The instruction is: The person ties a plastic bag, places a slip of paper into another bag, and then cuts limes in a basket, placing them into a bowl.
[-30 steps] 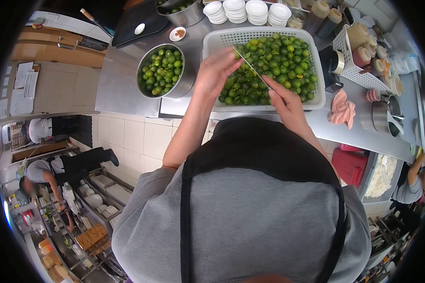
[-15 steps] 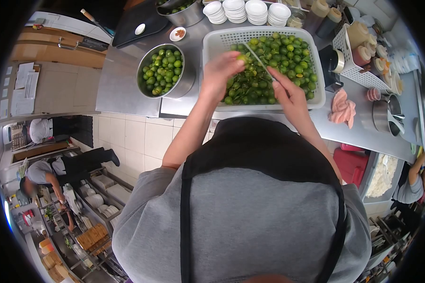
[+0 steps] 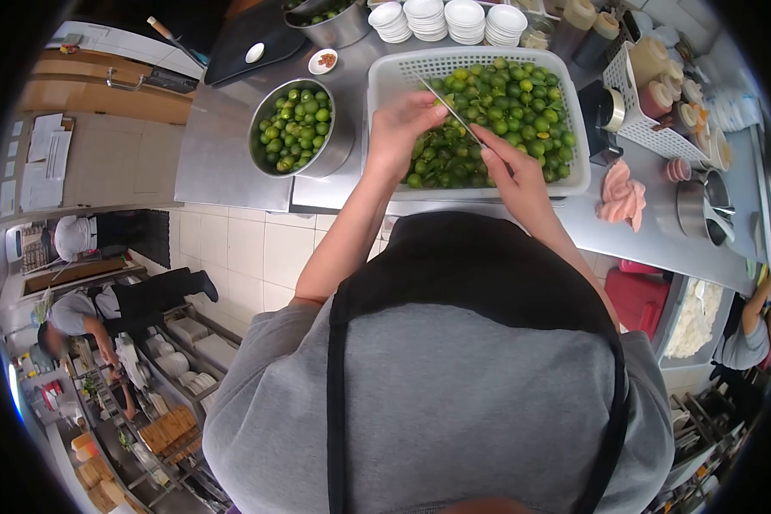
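My right hand (image 3: 514, 164) is closed round the handle of a knife (image 3: 456, 116), its thin blade pointing up and left over a white plastic basket (image 3: 581, 171). Small green limes (image 3: 510, 107), some with leaves, are heaped in this basket. My left hand (image 3: 396, 128) is at the basket's left side, fingers curled and pinched close to the blade. The lime between those fingers is mostly hidden now; it showed half a second ago. Left of the basket stands a round metal pot (image 3: 341, 141) with more limes in it.
Stacks of small white dishes (image 3: 465, 21) line the back. A saucer of reddish bits (image 3: 323, 61) and a black tray (image 3: 261, 51) are at the back left. On the right are a pink cloth (image 3: 623, 197) and a bottle basket (image 3: 651, 128). Co-workers stand at both sides.
The knife and my right hand have shifted slightly left and up, bringing the blade against my left fingers. My left fingers have turned inward, and the lime in them is now mostly covered.
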Tool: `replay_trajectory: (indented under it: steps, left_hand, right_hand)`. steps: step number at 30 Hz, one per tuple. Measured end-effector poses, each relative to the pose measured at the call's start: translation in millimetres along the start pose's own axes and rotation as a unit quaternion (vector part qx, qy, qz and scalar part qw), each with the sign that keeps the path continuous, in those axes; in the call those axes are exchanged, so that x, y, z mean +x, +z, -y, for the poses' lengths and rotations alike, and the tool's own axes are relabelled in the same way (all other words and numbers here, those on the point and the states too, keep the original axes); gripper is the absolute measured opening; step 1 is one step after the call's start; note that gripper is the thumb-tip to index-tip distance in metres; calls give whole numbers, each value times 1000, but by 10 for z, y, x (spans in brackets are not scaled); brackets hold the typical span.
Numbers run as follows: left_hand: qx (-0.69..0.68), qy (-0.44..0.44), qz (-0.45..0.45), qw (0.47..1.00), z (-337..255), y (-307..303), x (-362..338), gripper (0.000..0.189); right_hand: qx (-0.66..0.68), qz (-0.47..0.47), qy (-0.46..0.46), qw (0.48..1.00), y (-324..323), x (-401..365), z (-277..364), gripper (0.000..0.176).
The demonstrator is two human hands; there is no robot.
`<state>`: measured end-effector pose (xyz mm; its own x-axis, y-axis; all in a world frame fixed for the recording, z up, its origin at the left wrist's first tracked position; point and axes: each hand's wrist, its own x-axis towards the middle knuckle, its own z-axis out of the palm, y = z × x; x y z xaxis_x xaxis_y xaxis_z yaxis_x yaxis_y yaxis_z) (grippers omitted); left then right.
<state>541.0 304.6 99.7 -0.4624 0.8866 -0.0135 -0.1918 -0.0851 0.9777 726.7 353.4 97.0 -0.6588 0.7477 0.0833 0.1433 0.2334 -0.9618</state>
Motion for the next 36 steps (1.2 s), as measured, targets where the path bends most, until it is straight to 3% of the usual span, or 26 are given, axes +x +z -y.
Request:
replay_trajectory:
  steps: [5,8,10,12,14,15,16,17,18,20,21,22,23,25,26,28,32,34,35,36]
  left_hand:
    - [-211,-130,21,969,-39,-174,67,16]
    - [-270,-83,14,959,-55,-499,139,15]
    - [-256,-46,-69,963,-220,-743,180,20]
    - [-128,25,-173,976,-476,-945,134,21]
    - [107,100,-252,957,-513,-1280,150,22]
    - [275,136,-298,904,-543,-1352,134,27]
    - [275,136,-298,904,-520,-1358,162,27]
    - [464,250,-299,796,-486,-1344,195,29]
    - [625,350,-282,638,-463,-1290,213,31]
    - [551,224,-200,778,-264,-930,250,27]
    - [564,226,-137,783,-74,-813,304,24]
    - [600,199,-55,773,68,-688,381,21]
    - [637,116,29,761,170,-533,436,15]
    - [716,38,62,695,496,-378,587,11]
    - [715,40,62,695,629,-353,661,11]
    - [773,6,73,630,748,-311,741,13]
    - [769,-7,66,635,715,-268,760,17]
    - [678,-7,75,732,406,-257,643,23]
    - [678,-7,80,731,353,-301,617,23]
    - [503,-51,86,859,292,-345,596,25]
  right_hand:
    - [-13,7,-23,1000,-5,-17,25,31]
    - [-28,6,-23,999,-9,-46,-69,31]
    - [-27,2,-24,999,-64,-72,-142,31]
    - [-87,21,86,992,-185,-94,-218,31]
    - [-53,-2,68,996,-245,-125,-341,31]
    - [-48,-26,53,997,-278,-129,-390,31]
    - [-42,-50,37,997,-301,-128,-413,31]
    - [-38,-59,29,997,-321,-123,-410,31]
    - [-38,-59,29,997,-337,-114,-421,31]
    - [-61,-43,62,995,-376,-99,-444,31]
    - [-62,-43,62,995,-372,-98,-433,31]
    - [-54,-43,52,996,-347,-92,-408,31]
    - [-46,-44,41,997,-317,-87,-383,31]
    - [-39,-42,34,998,-266,-96,-339,31]
    - [-31,-42,28,998,-247,-105,-326,31]
    - [-18,-42,15,999,-228,-125,-325,31]
    - [-11,-42,32,999,-232,-157,-362,31]
    - [-5,-53,32,998,-261,-157,-397,30]
    - [9,-54,39,998,-276,-158,-415,31]
    - [23,-55,44,997,-284,-157,-423,31]
